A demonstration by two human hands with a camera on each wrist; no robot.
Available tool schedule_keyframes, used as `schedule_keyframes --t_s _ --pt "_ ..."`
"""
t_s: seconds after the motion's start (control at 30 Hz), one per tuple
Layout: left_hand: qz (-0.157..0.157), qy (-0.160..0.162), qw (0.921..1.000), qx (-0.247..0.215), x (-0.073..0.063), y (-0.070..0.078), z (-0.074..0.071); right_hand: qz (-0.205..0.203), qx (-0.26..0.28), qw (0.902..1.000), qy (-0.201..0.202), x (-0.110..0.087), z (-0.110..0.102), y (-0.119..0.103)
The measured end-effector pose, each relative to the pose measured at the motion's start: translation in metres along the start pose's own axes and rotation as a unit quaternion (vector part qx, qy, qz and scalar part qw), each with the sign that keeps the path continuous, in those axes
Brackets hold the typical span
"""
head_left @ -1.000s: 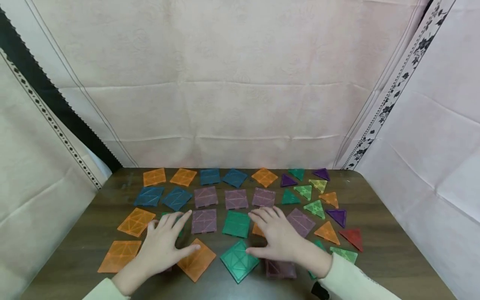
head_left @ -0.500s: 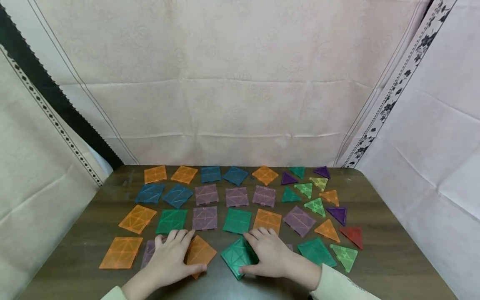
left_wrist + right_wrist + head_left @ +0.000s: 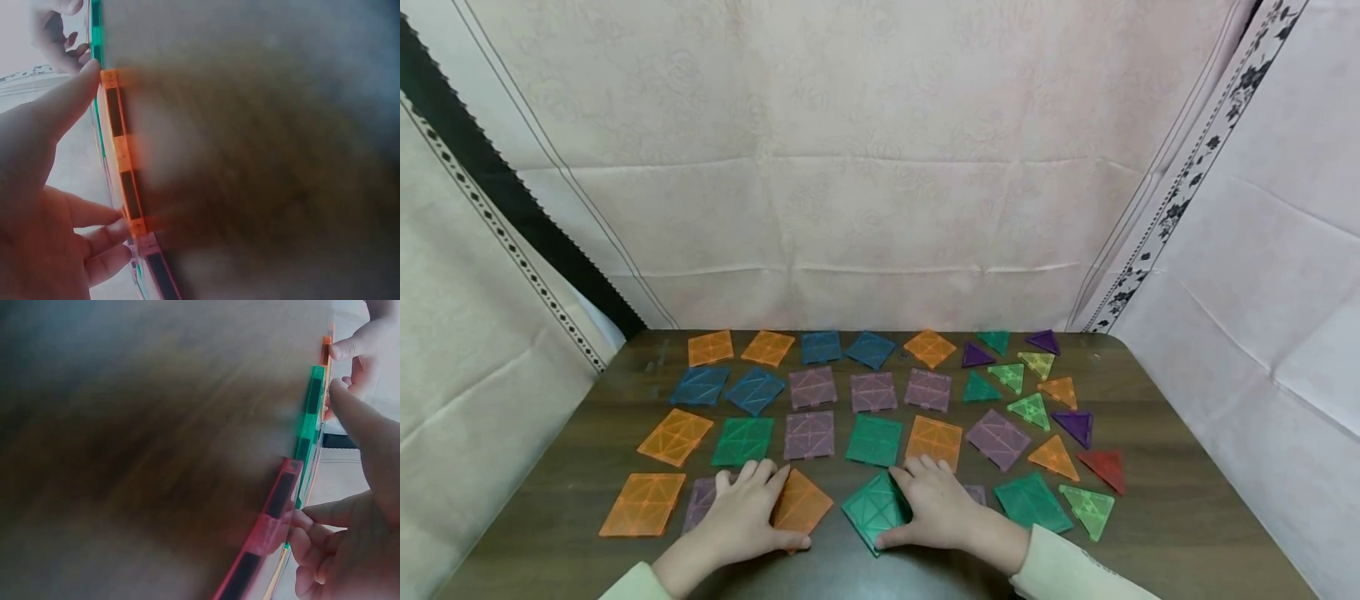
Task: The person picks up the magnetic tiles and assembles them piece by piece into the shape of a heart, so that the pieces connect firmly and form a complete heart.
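Note:
My left hand [image 3: 737, 518] spans an orange square magnetic tile [image 3: 805, 504] lying cornerwise on the table. In the left wrist view the thumb [image 3: 81, 94] is at one corner of it and the fingertips at another. My right hand [image 3: 942, 512] holds a green square magnetic tile [image 3: 872, 510], also cornerwise, its thumb at the near corner and its fingers at the right one. A narrow gap parts the two tiles. A purple square tile [image 3: 700, 502] is partly hidden by the left hand, and another purple tile [image 3: 976, 493] shows behind the right.
Rows of square tiles in orange, blue, purple and green fill the table [image 3: 565, 492] beyond the hands. Triangular tiles, such as a red one [image 3: 1105, 469], lie at the right. White cloth [image 3: 880, 167] hangs behind the table and along both sides.
Both hands have come down and nearer to me, from hovering over the tiles to gripping the orange and green ones. Over the last half second they have barely shifted.

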State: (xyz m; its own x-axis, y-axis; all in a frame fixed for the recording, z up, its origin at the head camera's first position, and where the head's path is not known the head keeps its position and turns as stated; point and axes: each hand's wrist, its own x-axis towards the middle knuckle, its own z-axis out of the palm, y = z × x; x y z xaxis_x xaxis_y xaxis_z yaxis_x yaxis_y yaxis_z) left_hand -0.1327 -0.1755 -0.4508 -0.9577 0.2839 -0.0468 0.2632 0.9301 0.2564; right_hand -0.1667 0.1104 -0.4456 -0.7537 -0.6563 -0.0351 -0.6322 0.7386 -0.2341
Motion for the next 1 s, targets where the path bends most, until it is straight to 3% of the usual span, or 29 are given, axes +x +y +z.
schedule_keyframes --t_s 0.23,0.47,0.77,1.0 --pt "0.057 -0.023 0.9973 -0.039 0.002 -0.004 -0.005 -0.006 0.057 0.998 -0.029 0.002 -0.002 0.001" --pt "0.12 -0.062 0.9875 -0.082 0.01 -0.007 -0.013 -0.036 0.077 0.9939 -0.071 0.006 -0.01 0.004" --pt "0.153 -0.11 0.9763 -0.108 0.018 -0.005 -0.016 -0.068 0.11 0.9864 -0.101 0.014 -0.016 0.008" --pt "0.156 -0.144 0.968 -0.134 0.021 -0.006 -0.015 -0.088 0.124 0.9817 -0.114 0.022 -0.015 0.01"
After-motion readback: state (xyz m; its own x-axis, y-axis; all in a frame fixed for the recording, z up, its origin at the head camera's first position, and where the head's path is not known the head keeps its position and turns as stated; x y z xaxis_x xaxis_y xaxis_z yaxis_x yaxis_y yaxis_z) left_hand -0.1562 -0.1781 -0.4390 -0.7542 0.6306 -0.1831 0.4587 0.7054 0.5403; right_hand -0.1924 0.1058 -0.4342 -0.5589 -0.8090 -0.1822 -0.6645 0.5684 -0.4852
